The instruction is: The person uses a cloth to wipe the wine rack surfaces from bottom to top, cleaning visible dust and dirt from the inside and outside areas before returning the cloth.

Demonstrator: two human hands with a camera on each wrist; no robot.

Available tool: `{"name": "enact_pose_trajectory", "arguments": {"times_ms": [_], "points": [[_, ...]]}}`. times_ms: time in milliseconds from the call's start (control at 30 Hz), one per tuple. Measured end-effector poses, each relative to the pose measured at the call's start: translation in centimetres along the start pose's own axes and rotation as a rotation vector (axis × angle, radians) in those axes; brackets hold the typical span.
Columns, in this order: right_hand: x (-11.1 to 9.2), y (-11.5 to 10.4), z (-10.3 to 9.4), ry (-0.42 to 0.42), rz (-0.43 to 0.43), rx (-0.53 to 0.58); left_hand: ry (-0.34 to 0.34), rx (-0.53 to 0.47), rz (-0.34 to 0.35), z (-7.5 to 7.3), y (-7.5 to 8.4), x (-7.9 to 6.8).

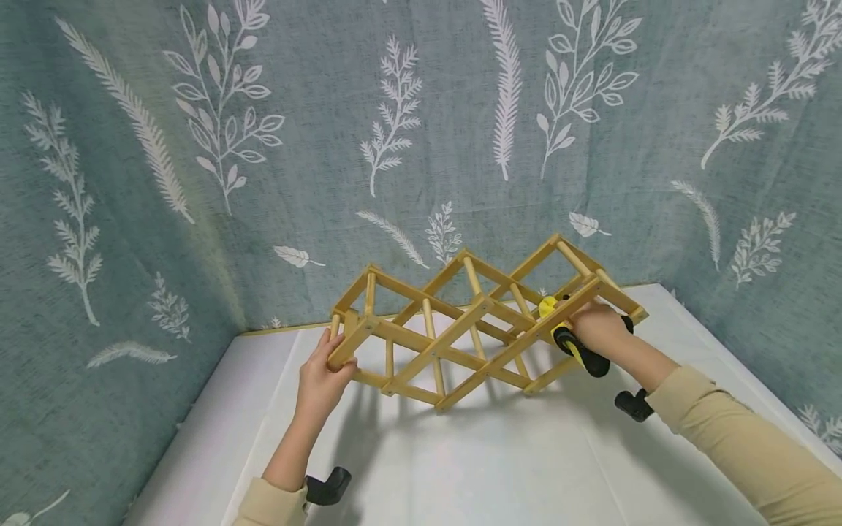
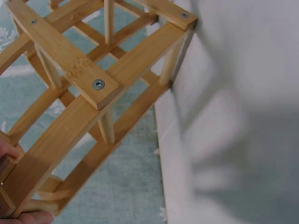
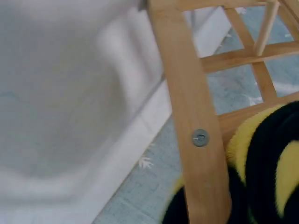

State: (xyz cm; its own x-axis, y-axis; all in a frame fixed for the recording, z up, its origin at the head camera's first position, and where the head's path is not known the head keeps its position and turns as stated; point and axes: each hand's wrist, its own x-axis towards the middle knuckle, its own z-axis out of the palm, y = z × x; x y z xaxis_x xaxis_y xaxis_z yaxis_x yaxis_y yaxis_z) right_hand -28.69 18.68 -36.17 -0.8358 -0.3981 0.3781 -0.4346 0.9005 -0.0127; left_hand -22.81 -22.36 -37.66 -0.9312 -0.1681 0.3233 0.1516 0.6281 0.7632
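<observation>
A folding wooden lattice rack (image 1: 435, 352) of light slats and round dowels is spread out and tilted above the white table. My left hand (image 1: 324, 376) grips its left end, fingers behind a slat and thumb near the front; only fingertips show in the left wrist view beside the screwed slats (image 2: 65, 126). At the right end, my right hand (image 1: 597, 326) holds a fuzzy yellow-and-black striped plush cloth (image 3: 264, 144) against the rack. The cloth hangs on both sides of an end slat (image 3: 187, 93). My right fingers are mostly hidden by the slats and cloth.
Below the rack lies the white table (image 1: 487, 467), with the rack's shadow across it. A grey-green curtain (image 1: 316, 146) with white leaf prints surrounds the table's back and sides. Black camera mounts (image 1: 329, 486) sit at both wrists.
</observation>
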Motion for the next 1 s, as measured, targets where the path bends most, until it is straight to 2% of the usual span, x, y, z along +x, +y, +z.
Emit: {"name": "enact_pose_trajectory", "arguments": {"times_ms": [67, 200, 333, 400, 500, 600, 700, 833, 933, 1000], "points": [[-0.7, 0.1, -0.4, 0.009, 0.016, 0.078, 0.001, 0.009, 0.007, 0.2, 0.1, -0.1], [-2.1, -0.5, -1.5, 0.047, 0.018, 0.133, 0.031, 0.034, 0.038, 0.3, 0.3, 0.0], [-1.6, -0.3, -1.0, 0.093, -0.026, 0.007, 0.048, 0.053, 0.049, 0.1, 0.4, 0.0], [-0.9, 0.0, -0.4, 0.084, -0.017, -0.046, 0.046, 0.056, 0.046, 0.1, 0.4, -0.1], [-0.5, 0.1, 0.4, 0.075, 0.021, -0.065, 0.066, 0.049, 0.042, 0.4, 0.3, -0.3], [-1.6, -0.5, 0.4, 0.117, 0.048, -0.026, 0.091, 0.045, 0.036, 0.8, 0.4, -0.6], [-4.0, -1.7, -0.2, 0.245, 0.012, -0.026, 0.111, 0.047, 0.041, 1.0, 0.4, -0.8], [-7.0, -4.7, -1.1, 0.395, -0.085, 0.033, 0.134, 0.060, 0.049, 0.8, 0.4, -0.8], [-7.7, -7.6, -1.1, 0.461, -0.194, 0.122, 0.131, 0.070, 0.045, 0.6, 0.4, -0.7], [-7.1, -9.2, -0.7, 0.499, -0.247, 0.169, 0.124, 0.071, 0.049, 0.5, 0.4, -0.6]]}}
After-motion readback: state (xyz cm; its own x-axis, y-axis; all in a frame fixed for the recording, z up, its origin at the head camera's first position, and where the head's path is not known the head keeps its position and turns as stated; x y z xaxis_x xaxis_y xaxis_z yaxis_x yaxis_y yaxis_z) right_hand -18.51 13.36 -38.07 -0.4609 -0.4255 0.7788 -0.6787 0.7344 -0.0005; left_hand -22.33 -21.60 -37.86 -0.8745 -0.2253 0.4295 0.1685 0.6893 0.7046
